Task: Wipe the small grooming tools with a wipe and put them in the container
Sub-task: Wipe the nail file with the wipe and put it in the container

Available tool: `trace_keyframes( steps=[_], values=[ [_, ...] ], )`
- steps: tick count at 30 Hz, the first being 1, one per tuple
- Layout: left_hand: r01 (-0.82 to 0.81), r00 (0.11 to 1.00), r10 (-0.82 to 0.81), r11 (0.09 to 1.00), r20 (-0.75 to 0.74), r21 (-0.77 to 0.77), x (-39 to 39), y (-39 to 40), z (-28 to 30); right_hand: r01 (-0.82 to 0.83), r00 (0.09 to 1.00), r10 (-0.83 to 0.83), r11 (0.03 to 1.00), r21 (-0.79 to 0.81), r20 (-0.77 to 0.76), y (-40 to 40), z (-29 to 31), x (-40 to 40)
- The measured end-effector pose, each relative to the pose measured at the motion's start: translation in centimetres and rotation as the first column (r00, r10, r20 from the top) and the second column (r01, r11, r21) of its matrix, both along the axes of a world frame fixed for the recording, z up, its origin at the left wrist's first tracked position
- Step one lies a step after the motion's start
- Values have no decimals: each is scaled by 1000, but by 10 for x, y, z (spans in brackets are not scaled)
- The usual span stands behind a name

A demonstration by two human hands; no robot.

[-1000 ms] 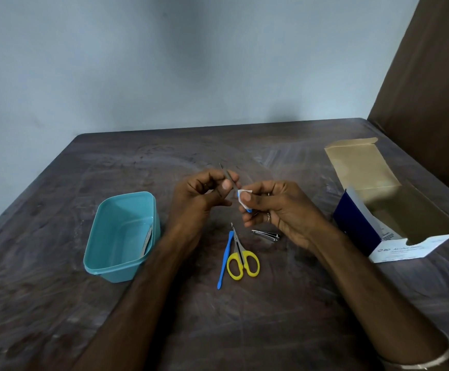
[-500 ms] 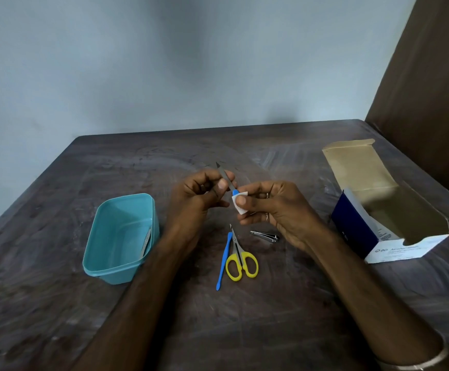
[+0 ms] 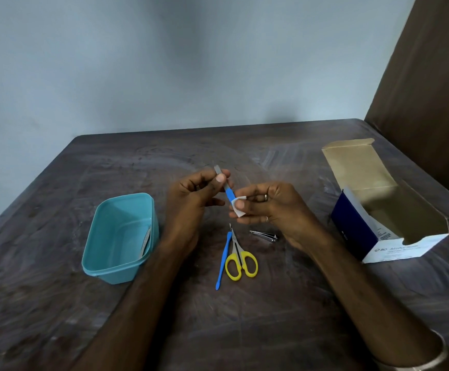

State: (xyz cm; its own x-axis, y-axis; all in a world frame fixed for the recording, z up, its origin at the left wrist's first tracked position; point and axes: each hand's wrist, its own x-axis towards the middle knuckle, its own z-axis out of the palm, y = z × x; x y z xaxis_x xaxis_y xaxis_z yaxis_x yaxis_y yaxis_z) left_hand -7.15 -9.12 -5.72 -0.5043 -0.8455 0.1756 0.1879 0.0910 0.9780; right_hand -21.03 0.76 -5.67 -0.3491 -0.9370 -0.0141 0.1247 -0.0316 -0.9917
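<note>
My left hand [image 3: 191,199] pinches the metal end of a blue-handled nail file [image 3: 228,194] above the table. My right hand [image 3: 268,204] pinches a small white wipe [image 3: 239,208] folded around the file's blue handle. On the table below lie yellow-handled scissors [image 3: 240,261], a thin blue tool [image 3: 223,261] and a metal nail clipper [image 3: 264,235]. The teal container [image 3: 105,253] stands to the left with a metal file [image 3: 145,242] leaning inside it.
An open cardboard box of alcohol swabs [image 3: 389,228] lies at the right on the dark wooden table [image 3: 271,317]. A brown panel [image 3: 432,76] rises behind the table's right corner.
The wipe in my right hand has slid down the file from the metal part toward the blue handle's end. More of the blue handle shows. My left hand has turned the file slightly upright.
</note>
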Motion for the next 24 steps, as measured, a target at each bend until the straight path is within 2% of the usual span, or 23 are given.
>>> trace_keyframes(
  steps=[3,7,10,14,21,24],
  values=[
    [-19,1000,18,999,-9,-33,-1,1,0,75,997,-75,997,-1,-13,0,1,-2],
    [9,999,-3,993,50,-115,-2,2,0,254,963,-260,964,-79,-74,1,1,-7],
    [50,988,-15,972,151,-231,-3,4,-2,337,941,-335,934,-114,43,0,2,-7],
    [125,964,-38,938,262,-324,-5,6,-4,310,950,-302,943,-122,81,0,3,-6],
    [119,955,-10,929,298,-349,-3,4,-3,244,962,-255,964,-109,-101,2,0,-8],
    [107,957,0,929,290,-355,-3,3,-2,251,965,-255,966,-63,-67,1,1,-9]
  ],
)
